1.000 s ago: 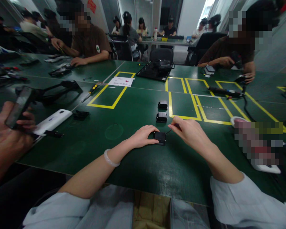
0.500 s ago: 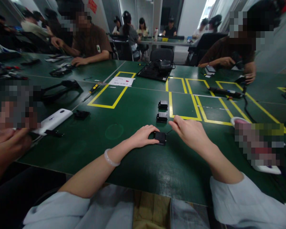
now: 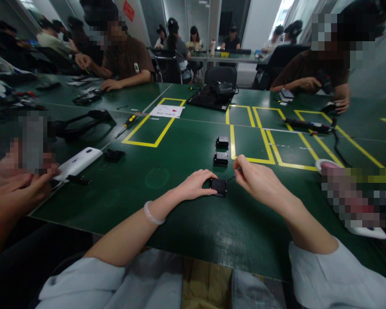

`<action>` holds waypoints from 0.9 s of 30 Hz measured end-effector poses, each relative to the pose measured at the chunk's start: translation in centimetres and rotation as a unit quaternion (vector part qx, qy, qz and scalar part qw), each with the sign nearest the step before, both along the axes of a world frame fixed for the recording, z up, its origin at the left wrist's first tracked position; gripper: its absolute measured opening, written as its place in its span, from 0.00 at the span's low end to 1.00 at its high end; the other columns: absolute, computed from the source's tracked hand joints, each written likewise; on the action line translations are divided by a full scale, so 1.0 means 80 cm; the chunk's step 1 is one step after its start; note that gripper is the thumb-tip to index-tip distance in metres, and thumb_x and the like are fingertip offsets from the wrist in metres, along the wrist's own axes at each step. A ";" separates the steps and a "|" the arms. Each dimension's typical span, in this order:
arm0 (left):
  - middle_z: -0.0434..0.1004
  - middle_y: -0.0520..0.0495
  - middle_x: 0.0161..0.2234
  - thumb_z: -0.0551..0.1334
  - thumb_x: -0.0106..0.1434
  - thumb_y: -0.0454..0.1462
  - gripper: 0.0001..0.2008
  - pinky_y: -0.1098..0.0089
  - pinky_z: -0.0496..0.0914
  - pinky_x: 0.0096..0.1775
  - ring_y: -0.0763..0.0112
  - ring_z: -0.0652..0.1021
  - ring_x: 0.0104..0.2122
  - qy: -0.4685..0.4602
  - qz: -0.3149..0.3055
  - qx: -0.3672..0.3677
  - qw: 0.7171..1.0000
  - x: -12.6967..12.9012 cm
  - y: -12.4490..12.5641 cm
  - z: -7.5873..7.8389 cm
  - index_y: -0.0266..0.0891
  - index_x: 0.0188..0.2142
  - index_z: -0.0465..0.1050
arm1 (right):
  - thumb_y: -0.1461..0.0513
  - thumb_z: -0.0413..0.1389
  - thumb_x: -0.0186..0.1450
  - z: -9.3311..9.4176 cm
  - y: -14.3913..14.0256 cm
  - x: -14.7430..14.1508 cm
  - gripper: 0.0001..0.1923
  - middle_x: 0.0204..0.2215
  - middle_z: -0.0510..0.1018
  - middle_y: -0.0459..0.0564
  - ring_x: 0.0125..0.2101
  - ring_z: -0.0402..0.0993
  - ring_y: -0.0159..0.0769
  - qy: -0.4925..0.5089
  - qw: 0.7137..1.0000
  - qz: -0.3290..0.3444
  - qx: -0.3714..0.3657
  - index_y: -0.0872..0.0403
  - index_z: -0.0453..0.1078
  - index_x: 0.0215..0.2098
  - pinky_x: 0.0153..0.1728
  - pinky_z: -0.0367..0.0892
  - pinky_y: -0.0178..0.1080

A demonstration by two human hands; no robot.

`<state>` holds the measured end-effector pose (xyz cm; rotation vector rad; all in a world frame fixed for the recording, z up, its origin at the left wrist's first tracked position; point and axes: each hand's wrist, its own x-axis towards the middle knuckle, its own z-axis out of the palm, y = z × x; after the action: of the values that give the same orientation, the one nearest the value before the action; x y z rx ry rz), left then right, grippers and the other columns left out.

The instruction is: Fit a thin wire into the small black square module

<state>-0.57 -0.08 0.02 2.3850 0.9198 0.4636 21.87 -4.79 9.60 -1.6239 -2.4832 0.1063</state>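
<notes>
A small black box-shaped part (image 3: 218, 186) lies on the green table (image 3: 186, 223) in front of me. My left hand (image 3: 196, 183) rests on its left side, fingers pressing it down. My right hand (image 3: 256, 179) pinches a thin dark tool (image 3: 232, 177) whose tip points at the part's upper right corner. Two more black parts (image 3: 220, 159) (image 3: 222, 142) lie in a row just beyond, beside a yellow taped line.
A white device (image 3: 77, 162) and a black piece (image 3: 113, 155) lie at left, where another person's hands (image 3: 16, 189) hold something blurred. A screwdriver (image 3: 126, 124), paper (image 3: 166, 111) and black tray (image 3: 212, 95) sit farther back. Seated people surround the table. Cables (image 3: 337, 146) run at right.
My hands have stayed almost still on the black part. The person at left has lowered the hands holding the phone-like object. The view has shifted slightly.
</notes>
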 end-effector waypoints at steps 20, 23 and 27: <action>0.73 0.45 0.46 0.63 0.62 0.49 0.19 0.63 0.65 0.47 0.59 0.72 0.45 0.002 0.000 0.007 1.000 0.000 0.000 -0.002 0.43 0.49 0.69 | 0.59 0.40 0.71 -0.002 0.002 -0.001 0.08 0.29 0.76 0.49 0.25 0.71 0.37 -0.002 1.000 -0.003 -0.007 0.52 0.57 0.42 0.24 0.50 0.35; 0.73 0.45 0.46 0.63 0.63 0.49 0.19 0.63 0.65 0.47 0.60 0.72 0.46 0.005 -0.005 0.012 1.000 0.000 0.000 -0.001 0.43 0.49 0.69 | 0.60 0.42 0.69 -0.001 0.001 0.002 0.05 0.30 0.75 0.48 0.25 0.69 0.35 0.019 1.000 0.011 -0.017 0.52 0.56 0.41 0.25 0.52 0.35; 0.73 0.45 0.46 0.63 0.63 0.48 0.19 0.64 0.65 0.47 0.60 0.72 0.46 0.005 -0.007 0.014 1.000 -0.001 0.000 -0.001 0.43 0.49 0.69 | 0.60 0.44 0.69 0.001 0.000 0.004 0.03 0.31 0.74 0.47 0.25 0.67 0.34 0.033 0.999 0.023 -0.025 0.51 0.55 0.39 0.26 0.53 0.35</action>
<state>-0.64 -0.08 -0.08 2.4198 0.9066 0.4627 22.19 -4.83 9.71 -1.5571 -2.4880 0.2267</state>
